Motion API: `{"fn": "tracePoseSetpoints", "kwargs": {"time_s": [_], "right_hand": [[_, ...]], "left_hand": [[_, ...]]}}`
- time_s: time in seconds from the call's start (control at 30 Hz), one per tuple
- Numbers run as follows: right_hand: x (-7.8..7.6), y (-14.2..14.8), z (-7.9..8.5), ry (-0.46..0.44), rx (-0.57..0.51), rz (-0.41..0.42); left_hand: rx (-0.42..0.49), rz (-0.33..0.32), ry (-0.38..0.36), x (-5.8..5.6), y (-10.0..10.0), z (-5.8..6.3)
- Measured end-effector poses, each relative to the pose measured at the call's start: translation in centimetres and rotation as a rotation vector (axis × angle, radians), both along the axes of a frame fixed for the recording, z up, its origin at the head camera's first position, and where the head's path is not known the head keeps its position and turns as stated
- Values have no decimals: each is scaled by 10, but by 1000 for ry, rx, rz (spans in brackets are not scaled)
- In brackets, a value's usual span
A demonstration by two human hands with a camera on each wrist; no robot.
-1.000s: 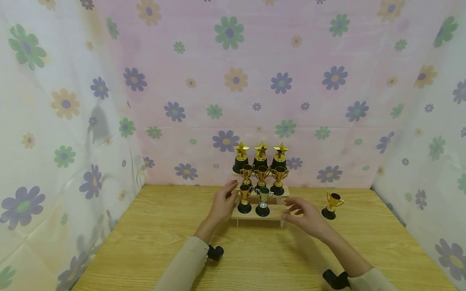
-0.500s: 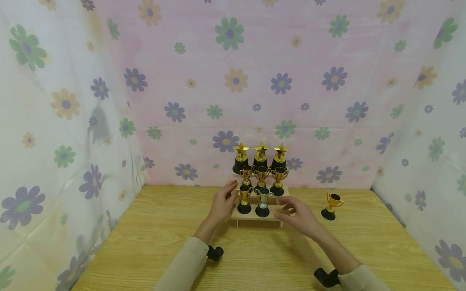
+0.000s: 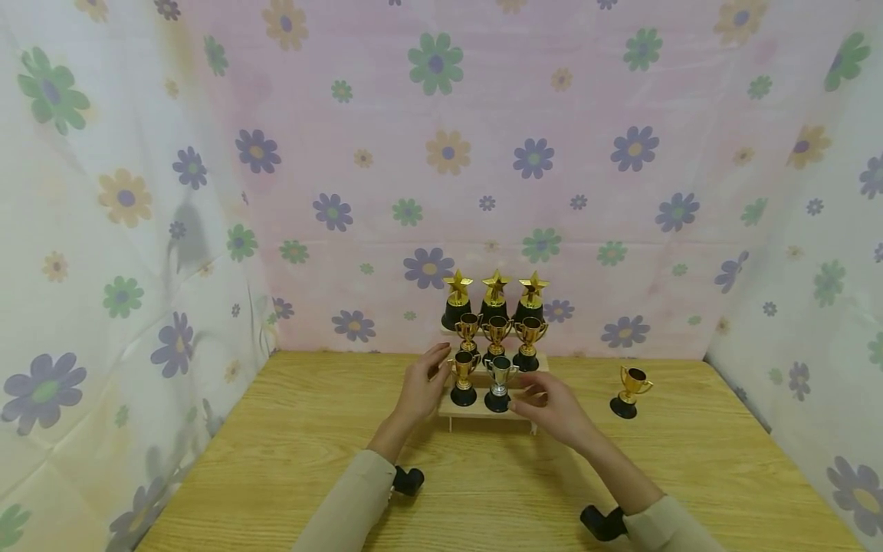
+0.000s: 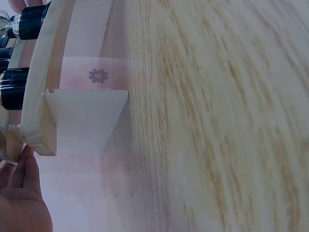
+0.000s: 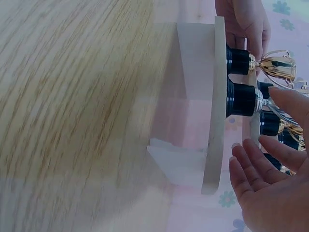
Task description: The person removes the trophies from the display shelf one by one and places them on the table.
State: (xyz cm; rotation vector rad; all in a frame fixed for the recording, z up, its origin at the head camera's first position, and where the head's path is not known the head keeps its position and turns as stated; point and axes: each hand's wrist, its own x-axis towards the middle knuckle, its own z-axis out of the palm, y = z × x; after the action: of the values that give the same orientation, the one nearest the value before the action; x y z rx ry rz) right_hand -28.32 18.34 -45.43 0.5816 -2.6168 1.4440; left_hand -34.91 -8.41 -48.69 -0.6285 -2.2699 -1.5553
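Looks mostly done: pale wooden 3-tier stand (image 3: 455, 412) has 3 gold star trophies w/ black bases (image 3: 495, 291) up top, 3 gold two-handled cups (image 3: 497, 330) mid, plus front gold cup (image 3: 464, 376) & silver two-handled cup w/ black base (image 3: 499, 374) on bottom tier. Prob. left: lone gold cup w/ black base (image 3: 629, 392), upright on wood-grain bench (image 3: 331, 414), well R of stand. R grip (image 3: 555, 410): thumb & fingers apart, no hold, just R of silver cup; contact unclear. L grip (image 3: 422, 383): fingers extended at stand's L end, no trophy held.
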Motion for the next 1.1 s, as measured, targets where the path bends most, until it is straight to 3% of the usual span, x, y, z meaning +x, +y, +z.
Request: {"fn": "tracePoseSetpoints", "kwargs": {"time_s": [0.33,1.1], "right_hand": [[-3,-9,-7,-27,4,-39],[-11,-34,-11,52,48,-144]], "left_hand": [[2,6,-7,0,0,-4],[-3,6,14,-2,0,-2]]}}
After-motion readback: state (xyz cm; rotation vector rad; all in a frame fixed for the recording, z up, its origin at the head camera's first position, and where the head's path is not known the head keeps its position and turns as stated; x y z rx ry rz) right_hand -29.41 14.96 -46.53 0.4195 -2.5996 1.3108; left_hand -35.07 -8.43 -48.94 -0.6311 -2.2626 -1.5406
